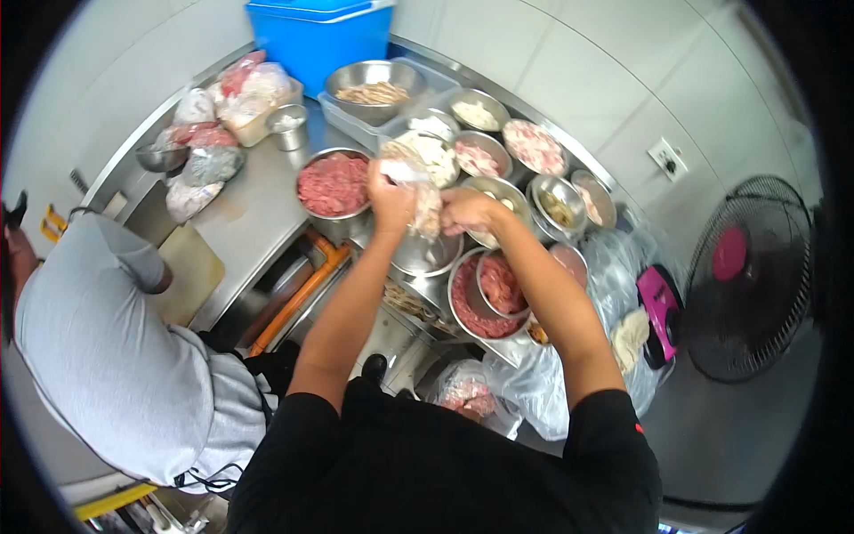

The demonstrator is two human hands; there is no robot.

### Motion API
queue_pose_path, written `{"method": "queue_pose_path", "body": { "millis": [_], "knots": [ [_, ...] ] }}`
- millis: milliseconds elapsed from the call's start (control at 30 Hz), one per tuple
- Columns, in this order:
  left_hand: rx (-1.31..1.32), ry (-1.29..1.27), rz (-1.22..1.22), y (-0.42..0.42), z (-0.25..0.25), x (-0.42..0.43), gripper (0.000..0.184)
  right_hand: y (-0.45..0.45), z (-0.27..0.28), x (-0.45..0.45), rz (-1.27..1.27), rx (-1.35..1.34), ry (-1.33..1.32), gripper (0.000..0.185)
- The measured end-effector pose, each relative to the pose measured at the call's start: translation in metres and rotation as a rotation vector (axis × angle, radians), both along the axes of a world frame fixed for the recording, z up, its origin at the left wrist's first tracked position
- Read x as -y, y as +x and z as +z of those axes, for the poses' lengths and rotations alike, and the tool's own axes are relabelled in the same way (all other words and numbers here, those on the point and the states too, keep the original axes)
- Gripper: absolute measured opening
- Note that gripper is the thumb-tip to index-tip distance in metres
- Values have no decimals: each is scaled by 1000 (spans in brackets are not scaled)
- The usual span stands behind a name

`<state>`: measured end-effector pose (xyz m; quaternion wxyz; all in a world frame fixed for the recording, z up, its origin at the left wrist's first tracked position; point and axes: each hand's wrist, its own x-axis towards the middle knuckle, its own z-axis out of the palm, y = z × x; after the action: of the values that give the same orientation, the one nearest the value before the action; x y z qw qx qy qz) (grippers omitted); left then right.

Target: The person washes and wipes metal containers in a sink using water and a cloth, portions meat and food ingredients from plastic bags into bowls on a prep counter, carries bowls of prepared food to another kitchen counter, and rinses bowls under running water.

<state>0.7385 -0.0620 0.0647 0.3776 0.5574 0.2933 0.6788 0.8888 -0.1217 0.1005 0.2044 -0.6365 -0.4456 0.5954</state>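
My left hand point(391, 203) is wrapped round the top of a clear plastic bag point(426, 212) with pale food in it. Beside the bag is my right hand point(473, 212), its fingers bent together at the bag's edge; what they pinch is blurred. Below both hands sits a steel bowl point(427, 258). Left of my left hand stands a pot of red ground meat point(334, 184). A tub of pale pieces point(434, 158) lies just beyond the bag. Near my right forearm, a smaller pot of red meat point(502, 283) rests inside a wider meat-filled pot point(469, 303).
Several steel bowls point(534, 147) crowd the counter's back right. A blue cooler point(320, 40) and bagged food point(253, 89) stand behind. A person in grey point(124, 347) works at left, near a cutting board point(191, 271). At right are a pink scale point(658, 311) and fan point(747, 276).
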Motion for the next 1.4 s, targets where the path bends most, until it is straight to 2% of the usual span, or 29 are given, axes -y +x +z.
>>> {"method": "queue_pose_path", "body": {
  "millis": [67, 100, 133, 167, 200, 300, 367, 400, 467, 533, 567, 600, 667, 733, 800, 867, 933, 1000, 1033, 1067, 1167, 1267, 1333, 1400],
  "knots": [
    [115, -55, 0, 0, 2, 1, 26, -1, 4, -3, -97, -111, -46, 40],
    [86, -66, 80, 1, -3, -2, 26, 10, -11, -12, -101, -130, -106, 40],
    [137, -54, 131, 4, -8, -5, 26, 8, -11, -17, -277, -187, -230, 46],
    [175, -65, 151, 7, -7, -6, 26, -5, 13, -8, -277, -292, -253, 59],
    [179, -59, 170, 6, -3, -4, 26, -14, 30, 0, -275, -407, -289, 63],
    [73, 63, 266, 0, 13, 5, 29, -22, 29, 1, -178, -556, -207, 59],
    [61, 111, 251, -1, 14, 4, 31, -18, 14, -4, -343, -658, -64, 49],
    [34, 121, 230, -3, 11, 5, 36, -16, 13, -3, -342, -659, -66, 49],
    [-20, 144, 188, -8, 5, 6, 47, -14, 15, 2, -384, -574, 9, 40],
    [136, -45, -322, -19, -4, 9, 62, -12, 17, 4, -435, -543, 33, 38],
    [139, -27, -440, -24, -5, 6, 72, -11, 19, 5, -393, -483, 79, 38],
    [136, -35, -449, -35, 1, 9, 72, -9, 19, 8, -358, -420, 124, 39],
    [49, -210, -695, -57, 7, 15, 73, -9, 19, 12, -404, -404, 148, 35],
    [208, -198, -753, -56, -3, 11, 75, -13, 17, 17, -357, -270, 250, 39],
    [547, -406, -676, -41, -7, 16, 75, -5, 3, 13, -207, -107, 281, 45],
    [518, -473, -365, -26, -13, 16, 71, -18, 22, 23, -144, -46, 312, 47],
    [564, -528, -358, -29, -9, 19, 69, -16, 18, 23, -195, -61, 346, 43],
    [607, -576, -330, -33, -12, 17, 69, -22, 37, 29, -315, -70, 273, 35],
    [639, -528, -341, -36, -15, 19, 68, -5, 17, 23, -318, -86, 319, 23],
    [675, -474, -349, -37, -16, 19, 68, -6, 13, 24, -324, -87, 318, 23],
    [606, -435, -325, -31, -17, 19, 65, -7, 1, 25, -288, 194, 567, 7],
    [510, -388, -326, -31, -16, 18, 61, -5, -7, 21, -243, 274, 582, 6],
    [448, -352, -343, -34, -16, 18, 60, -5, -10, 19, -268, 200, 590, 5],
    [346, -297, -374, -36, -13, 20, 59, -7, -12, 17, -149, 344, 738, 6]
  ]
}}
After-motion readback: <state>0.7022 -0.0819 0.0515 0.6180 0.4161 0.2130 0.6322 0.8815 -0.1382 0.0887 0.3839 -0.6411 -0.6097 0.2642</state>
